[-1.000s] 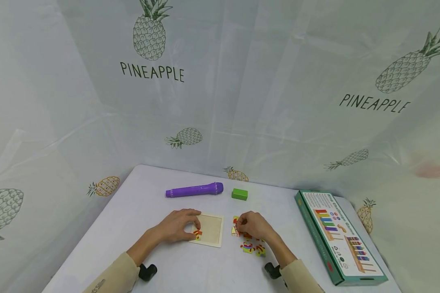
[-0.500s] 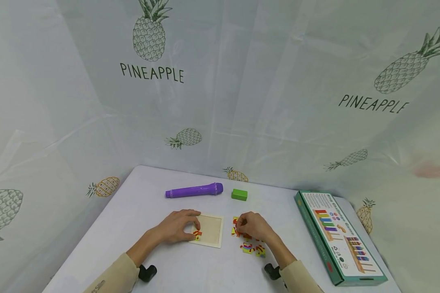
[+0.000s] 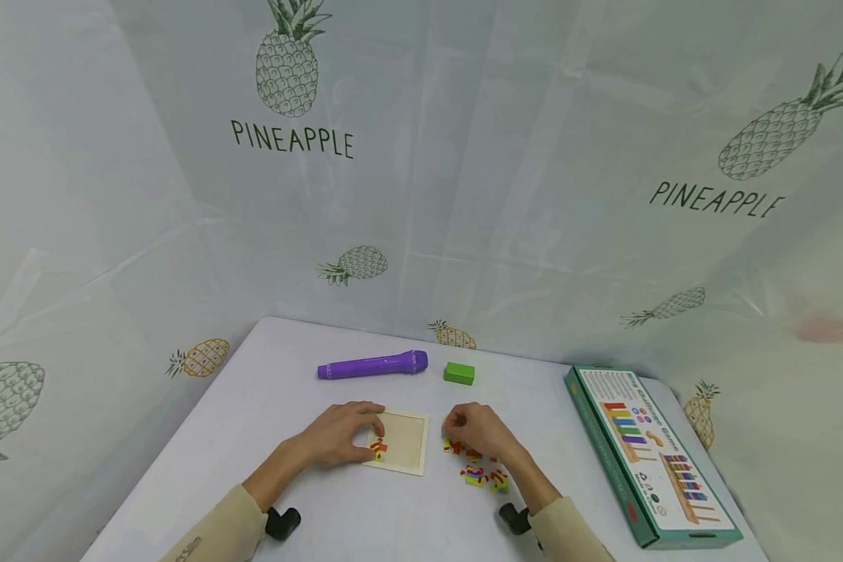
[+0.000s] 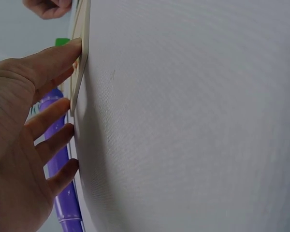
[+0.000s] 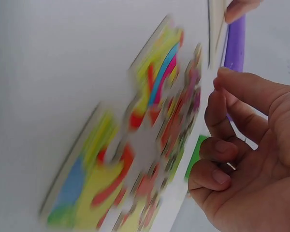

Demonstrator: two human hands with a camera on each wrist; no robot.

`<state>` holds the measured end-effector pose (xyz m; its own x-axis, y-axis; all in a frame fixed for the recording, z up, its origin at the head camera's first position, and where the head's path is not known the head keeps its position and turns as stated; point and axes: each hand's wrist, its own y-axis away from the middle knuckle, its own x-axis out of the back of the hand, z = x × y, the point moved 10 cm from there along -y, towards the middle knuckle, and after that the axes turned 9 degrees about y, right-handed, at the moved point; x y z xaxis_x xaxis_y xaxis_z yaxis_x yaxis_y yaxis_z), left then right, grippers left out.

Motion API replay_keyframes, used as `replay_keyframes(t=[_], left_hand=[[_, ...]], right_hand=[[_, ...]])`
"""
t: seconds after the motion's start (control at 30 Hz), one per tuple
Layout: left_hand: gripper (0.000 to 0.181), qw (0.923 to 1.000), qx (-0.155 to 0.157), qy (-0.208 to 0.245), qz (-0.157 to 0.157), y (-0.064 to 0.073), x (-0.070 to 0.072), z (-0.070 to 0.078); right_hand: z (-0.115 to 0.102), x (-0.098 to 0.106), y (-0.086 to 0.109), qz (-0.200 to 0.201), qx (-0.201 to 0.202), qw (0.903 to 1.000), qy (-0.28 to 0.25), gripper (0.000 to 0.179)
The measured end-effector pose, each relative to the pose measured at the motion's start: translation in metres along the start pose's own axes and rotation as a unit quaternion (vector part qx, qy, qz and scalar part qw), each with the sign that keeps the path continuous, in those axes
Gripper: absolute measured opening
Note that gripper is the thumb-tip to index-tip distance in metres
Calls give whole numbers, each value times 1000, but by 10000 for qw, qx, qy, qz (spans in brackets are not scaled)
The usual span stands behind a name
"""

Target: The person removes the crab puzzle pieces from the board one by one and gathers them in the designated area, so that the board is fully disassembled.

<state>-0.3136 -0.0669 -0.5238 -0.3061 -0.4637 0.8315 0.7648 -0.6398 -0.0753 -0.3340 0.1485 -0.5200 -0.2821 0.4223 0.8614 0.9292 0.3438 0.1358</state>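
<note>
In the head view, a shallow wooden puzzle tray (image 3: 406,441) lies mid-table, with a red and yellow puzzle piece (image 3: 378,448) in its left part. My left hand (image 3: 339,434) grips the tray's left side, thumb at the near rim; in the left wrist view its other fingers (image 4: 55,142) spread along the table. To the right, my right hand (image 3: 481,429) is over several colourful loose puzzle pieces (image 3: 474,474). Its thumb and index finger pinch together in the right wrist view, a bit of red showing at the tips; the pinched piece is mostly hidden by the fingers.
A purple toy microphone (image 3: 372,364) lies behind the tray, a green block (image 3: 459,373) to its right. A flat green game box (image 3: 653,457) occupies the table's right side. Behind the white table (image 3: 365,515) hangs a pineapple-print curtain (image 3: 506,234).
My right hand has shifted slightly left and away from me, covering the far left loose piece that showed before. My left hand and the tray stay in place.
</note>
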Motion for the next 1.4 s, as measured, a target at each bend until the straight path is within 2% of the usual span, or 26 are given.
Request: replay_keyframes(t=[0.23, 0.47, 0.63, 0.87, 1.0, 1.2, 1.4], left_hand=[[56, 9996, 103, -230, -84, 0, 1, 1], [63, 9994, -42, -337, -5, 0, 2, 3], [65, 9988, -153, -455, 27, 0, 2, 5], [71, 9987, -233, -457, 6, 1, 2, 7], [72, 9986, -171, -495, -43, 2, 1, 6], [71, 9987, -96, -487, -77, 2, 0, 4], [71, 9992, -47, -391, -78, 2, 1, 5]], right_hand=[[-34, -13, -11, -164, 319, 9993, -96, 7], [-67, -39, -16, -535, 600, 9967, -65, 27], [-84, -48, -13, -581, 764, 9954, -40, 33], [-98, -54, -8, -617, 978, 9933, -84, 32], [-104, -54, -7, -555, 1076, 9926, -56, 31], [-104, -53, -11, -338, 1002, 9944, -55, 22], [-100, -53, -17, -117, 822, 9960, -318, 10]])
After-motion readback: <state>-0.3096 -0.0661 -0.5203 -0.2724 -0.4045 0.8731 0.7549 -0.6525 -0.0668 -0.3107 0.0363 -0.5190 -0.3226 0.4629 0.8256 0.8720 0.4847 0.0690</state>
